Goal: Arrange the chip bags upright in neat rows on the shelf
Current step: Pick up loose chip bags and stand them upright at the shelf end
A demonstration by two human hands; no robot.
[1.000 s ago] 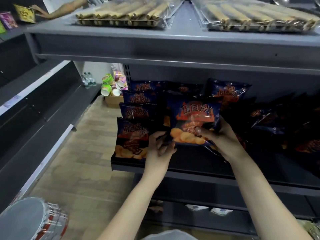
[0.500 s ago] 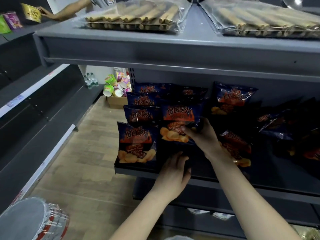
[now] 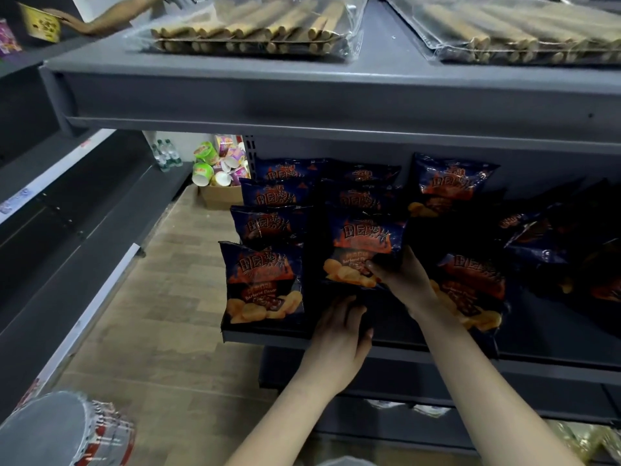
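Dark blue barbecue chip bags stand in rows on the grey shelf (image 3: 268, 337). The left row has several upright bags, its front bag (image 3: 263, 284) at the shelf edge. My right hand (image 3: 401, 280) grips the lower right corner of the front bag (image 3: 364, 250) of the second row, holding it upright. My left hand (image 3: 339, 334) rests with fingers spread at the shelf's front edge just below that bag; whether it touches the bag I cannot tell. Another bag (image 3: 470, 290) leans to the right of my right wrist. More bags (image 3: 551, 240) lie jumbled in shadow further right.
The upper shelf (image 3: 336, 95) overhangs the chips and carries clear packs of wafer rolls (image 3: 255, 28). Another person's hand (image 3: 84, 20) holds a yellow cup at top left. A cardboard box of cups (image 3: 220, 176) sits on the wooden floor. A round tin (image 3: 57, 432) is at bottom left.
My right hand has carried the bag back and down into the second row. My left hand let go of it and dropped to the shelf's front edge.
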